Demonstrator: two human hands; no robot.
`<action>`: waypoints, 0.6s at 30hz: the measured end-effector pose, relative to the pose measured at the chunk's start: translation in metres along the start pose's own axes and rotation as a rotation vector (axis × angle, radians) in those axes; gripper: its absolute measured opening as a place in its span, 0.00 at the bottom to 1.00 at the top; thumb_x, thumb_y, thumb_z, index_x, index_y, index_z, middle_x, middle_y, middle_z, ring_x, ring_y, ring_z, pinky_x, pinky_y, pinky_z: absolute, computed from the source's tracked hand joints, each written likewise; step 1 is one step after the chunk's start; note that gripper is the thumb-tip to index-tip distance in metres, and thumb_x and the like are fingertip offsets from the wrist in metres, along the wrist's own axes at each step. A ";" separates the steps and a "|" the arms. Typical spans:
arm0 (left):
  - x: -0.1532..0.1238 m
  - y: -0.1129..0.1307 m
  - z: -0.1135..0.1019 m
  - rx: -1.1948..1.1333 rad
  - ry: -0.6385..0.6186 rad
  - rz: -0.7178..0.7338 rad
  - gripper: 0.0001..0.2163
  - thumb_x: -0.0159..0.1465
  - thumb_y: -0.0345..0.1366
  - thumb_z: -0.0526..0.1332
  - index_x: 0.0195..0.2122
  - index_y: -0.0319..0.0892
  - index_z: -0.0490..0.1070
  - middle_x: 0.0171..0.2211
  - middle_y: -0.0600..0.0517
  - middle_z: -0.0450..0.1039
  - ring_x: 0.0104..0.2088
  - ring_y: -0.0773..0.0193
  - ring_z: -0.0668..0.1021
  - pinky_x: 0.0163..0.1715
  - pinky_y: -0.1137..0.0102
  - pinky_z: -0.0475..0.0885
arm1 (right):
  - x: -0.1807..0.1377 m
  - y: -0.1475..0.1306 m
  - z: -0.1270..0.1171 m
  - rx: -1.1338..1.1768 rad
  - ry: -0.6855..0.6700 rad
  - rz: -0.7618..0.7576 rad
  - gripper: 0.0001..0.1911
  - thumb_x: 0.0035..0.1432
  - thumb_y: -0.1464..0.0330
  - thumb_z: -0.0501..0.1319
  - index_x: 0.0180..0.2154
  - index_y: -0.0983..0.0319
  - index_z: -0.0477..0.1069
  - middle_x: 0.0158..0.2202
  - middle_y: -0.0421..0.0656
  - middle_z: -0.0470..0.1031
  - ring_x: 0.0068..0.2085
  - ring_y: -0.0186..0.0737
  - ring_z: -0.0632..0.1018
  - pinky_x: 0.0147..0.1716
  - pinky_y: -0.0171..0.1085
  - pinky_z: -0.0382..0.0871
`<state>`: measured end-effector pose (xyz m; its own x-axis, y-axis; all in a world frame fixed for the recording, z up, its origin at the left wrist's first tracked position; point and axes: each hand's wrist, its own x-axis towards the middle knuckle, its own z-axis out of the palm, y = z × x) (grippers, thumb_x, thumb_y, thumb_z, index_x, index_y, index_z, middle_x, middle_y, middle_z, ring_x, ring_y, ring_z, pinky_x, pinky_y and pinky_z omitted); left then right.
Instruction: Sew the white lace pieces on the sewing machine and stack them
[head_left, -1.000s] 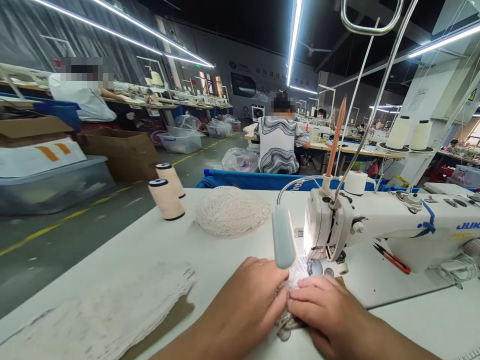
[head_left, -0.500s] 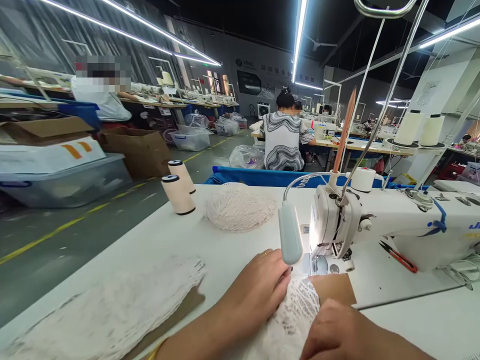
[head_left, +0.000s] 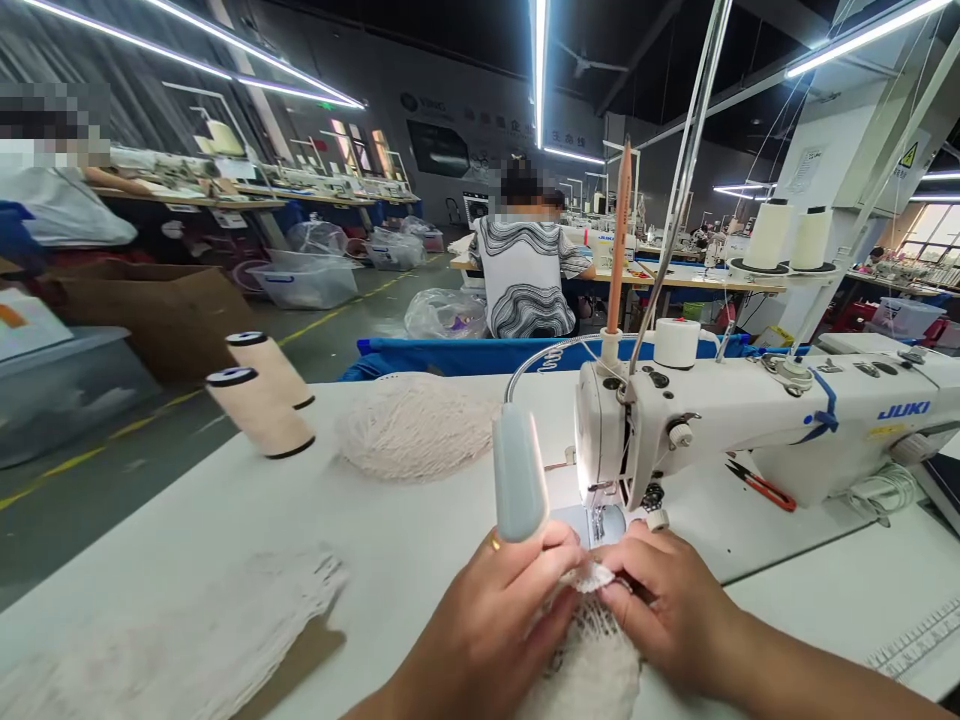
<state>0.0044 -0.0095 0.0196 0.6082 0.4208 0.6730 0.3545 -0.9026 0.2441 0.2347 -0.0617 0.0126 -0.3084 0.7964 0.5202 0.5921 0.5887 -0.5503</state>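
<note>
Both my hands pinch a piece of white mesh fabric [head_left: 581, 655] just in front of the needle of a white sewing machine [head_left: 750, 420]. My left hand [head_left: 487, 625] grips its left edge, fingers closed, a ring on one finger. My right hand [head_left: 664, 600] grips its right edge with closed fingers. The fabric's top edge lies close to the presser foot [head_left: 598, 520]. A grey gooseneck lamp head [head_left: 517, 475] hangs just above my left hand.
On the white table [head_left: 390, 540] lie a pile of mesh pieces [head_left: 412, 430], two cream thread cones [head_left: 259, 400] and a flat stack of mesh [head_left: 172, 640]. Red snips [head_left: 761, 487] lie under the machine arm. A person in a striped shirt [head_left: 525, 275] sits ahead.
The view has shifted left and nearer to the machine. My hands have brought the mesh fabric forward, up to the presser foot, and my right hand now pinches its edge.
</note>
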 end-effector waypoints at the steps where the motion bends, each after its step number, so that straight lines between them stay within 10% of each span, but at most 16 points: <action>1: 0.000 0.001 -0.001 0.027 -0.003 0.001 0.14 0.73 0.27 0.59 0.56 0.50 0.73 0.49 0.48 0.79 0.47 0.54 0.80 0.47 0.62 0.78 | 0.000 0.000 0.000 -0.007 0.014 -0.011 0.07 0.71 0.70 0.57 0.37 0.58 0.71 0.33 0.40 0.76 0.34 0.40 0.75 0.35 0.37 0.65; 18: -0.004 0.006 0.010 0.098 0.075 0.026 0.09 0.69 0.24 0.58 0.38 0.46 0.73 0.40 0.47 0.79 0.35 0.58 0.78 0.39 0.62 0.77 | -0.011 0.026 0.028 -0.117 0.113 -0.211 0.07 0.73 0.70 0.56 0.38 0.55 0.67 0.31 0.38 0.75 0.31 0.40 0.76 0.30 0.35 0.67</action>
<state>0.0111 -0.0158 0.0108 0.5645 0.3858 0.7297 0.4091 -0.8986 0.1587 0.2327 -0.0510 -0.0255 -0.3525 0.6333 0.6889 0.6078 0.7147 -0.3460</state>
